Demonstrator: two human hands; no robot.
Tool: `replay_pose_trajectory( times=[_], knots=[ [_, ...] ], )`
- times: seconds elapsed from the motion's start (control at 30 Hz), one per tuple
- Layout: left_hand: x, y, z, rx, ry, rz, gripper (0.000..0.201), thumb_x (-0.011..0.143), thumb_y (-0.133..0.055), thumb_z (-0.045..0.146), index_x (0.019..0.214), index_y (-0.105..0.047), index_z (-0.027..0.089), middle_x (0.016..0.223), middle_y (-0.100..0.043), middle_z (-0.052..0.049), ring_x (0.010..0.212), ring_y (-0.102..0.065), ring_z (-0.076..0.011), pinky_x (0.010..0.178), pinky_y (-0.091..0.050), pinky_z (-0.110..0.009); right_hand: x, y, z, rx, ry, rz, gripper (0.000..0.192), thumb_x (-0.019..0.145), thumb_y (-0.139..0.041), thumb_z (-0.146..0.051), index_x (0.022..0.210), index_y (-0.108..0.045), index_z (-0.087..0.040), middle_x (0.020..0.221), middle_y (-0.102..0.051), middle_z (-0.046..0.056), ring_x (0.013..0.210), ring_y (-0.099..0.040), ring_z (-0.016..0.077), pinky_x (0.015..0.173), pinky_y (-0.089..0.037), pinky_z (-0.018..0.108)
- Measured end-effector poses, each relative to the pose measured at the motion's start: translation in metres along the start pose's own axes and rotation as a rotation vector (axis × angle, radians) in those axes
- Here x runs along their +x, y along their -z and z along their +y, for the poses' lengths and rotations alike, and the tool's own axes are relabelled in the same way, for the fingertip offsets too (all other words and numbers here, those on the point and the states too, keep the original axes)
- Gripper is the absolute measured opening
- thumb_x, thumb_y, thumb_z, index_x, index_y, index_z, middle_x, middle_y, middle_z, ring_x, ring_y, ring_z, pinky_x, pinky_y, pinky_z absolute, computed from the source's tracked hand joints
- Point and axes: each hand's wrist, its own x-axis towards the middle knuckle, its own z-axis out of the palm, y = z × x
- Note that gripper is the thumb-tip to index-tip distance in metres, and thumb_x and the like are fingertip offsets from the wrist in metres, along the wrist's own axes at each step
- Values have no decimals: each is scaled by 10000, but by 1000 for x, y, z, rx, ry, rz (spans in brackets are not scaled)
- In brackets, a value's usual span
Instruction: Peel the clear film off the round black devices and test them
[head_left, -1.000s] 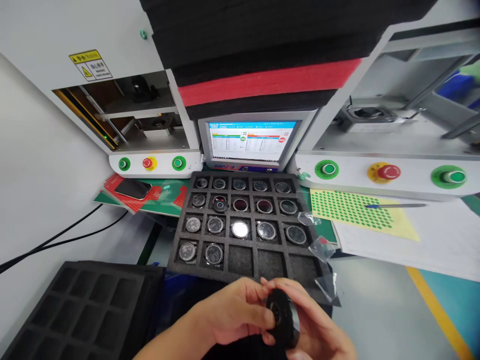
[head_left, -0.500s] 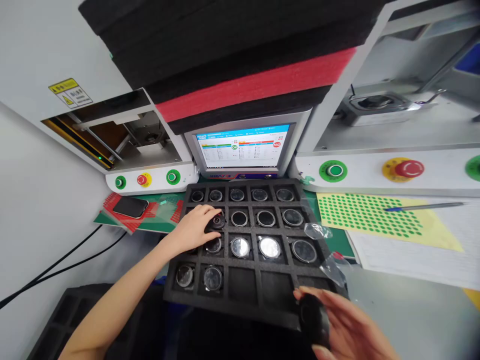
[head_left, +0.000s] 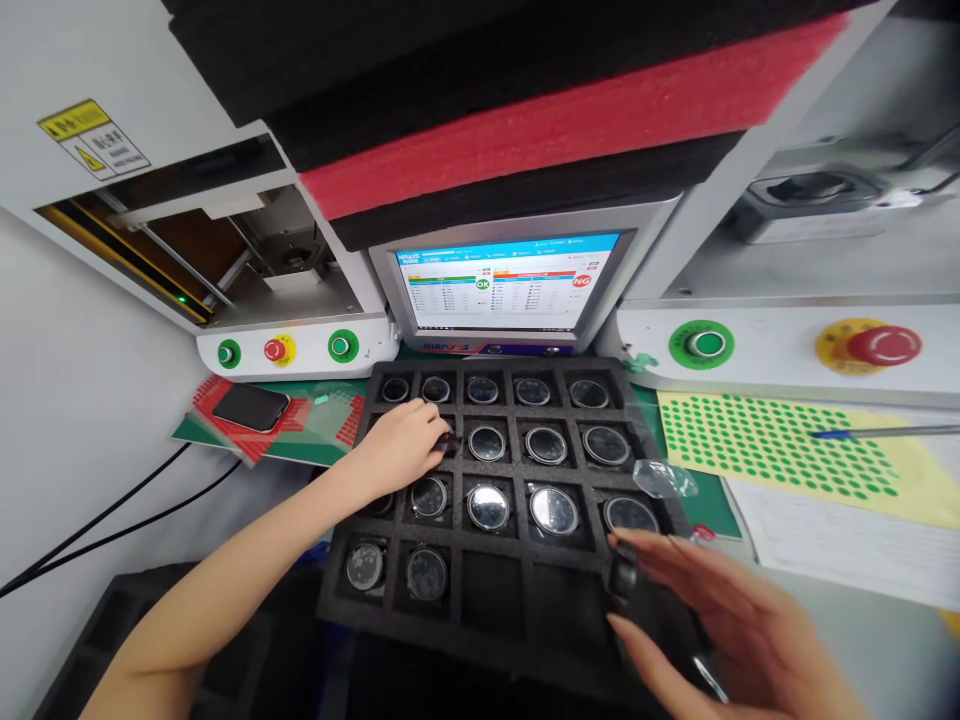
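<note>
A black foam tray [head_left: 525, 645] holds rows of round watch bodies with dark glass faces, such as this watch body [head_left: 486, 443]. My left hand [head_left: 401, 450] is over the second row, its fingers closed round a dark watch body [head_left: 448, 440] in or just above a pocket; most of it is hidden by the fingers. Near the tray's front right corner, my right hand [head_left: 727, 610] grips another black watch body [head_left: 624, 575] between thumb and fingers. Blur and shadow hide part of that one.
Behind the tray stands a monitor [head_left: 510, 290] with OK and NG marks. Button panels with red stops [head_left: 885, 346] flank it. A phone [head_left: 251, 407] lies left; a green-dot sticker sheet [head_left: 780, 445], pen [head_left: 885, 433] and clear film [head_left: 664, 478] lie right.
The watch body in my left hand has turned, so its back contacts no longer show. My right hand has moved up and inward over the tray's right side. The camera view has shifted slightly.
</note>
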Motion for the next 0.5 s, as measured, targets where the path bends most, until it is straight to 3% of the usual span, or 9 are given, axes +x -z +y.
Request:
replay_pose_trajectory(
  times=[0.1,0.23,0.37,0.5],
  knots=[
    [6,-2,0,-162,47,89,76,829,-601,166,769,-643,148,846,-644,-58,868,-631,-227,826,-513,-372,38,-1,13,-222,193,-78,414,873,-606,-320,1257,-483,-223,1090,-689,82,944,-707,199,828,-603,291],
    [18,-13,-2,-402,154,178,77,856,-549,206,853,-593,143,760,-674,-25,675,-656,-158,602,-527,-264,95,-14,37,-373,392,-278,355,913,-502,-296,1249,-465,-186,1133,-673,112,1009,-684,227,842,-589,348],
    [34,-25,-6,-488,247,279,109,793,-635,203,839,-550,152,757,-686,-31,672,-659,-150,615,-525,-258,138,-31,56,-504,390,-477,411,873,-476,-239,1274,-445,-154,1184,-648,137,1084,-649,252,897,-560,389],
    [38,-26,-8,-426,293,336,158,721,-723,232,773,-585,175,663,-649,6,631,-622,-165,629,-499,-288,157,-40,60,-556,428,-570,435,836,-482,-236,1265,-460,-165,1149,-661,132,1052,-657,274,836,-572,404]
  ],
)
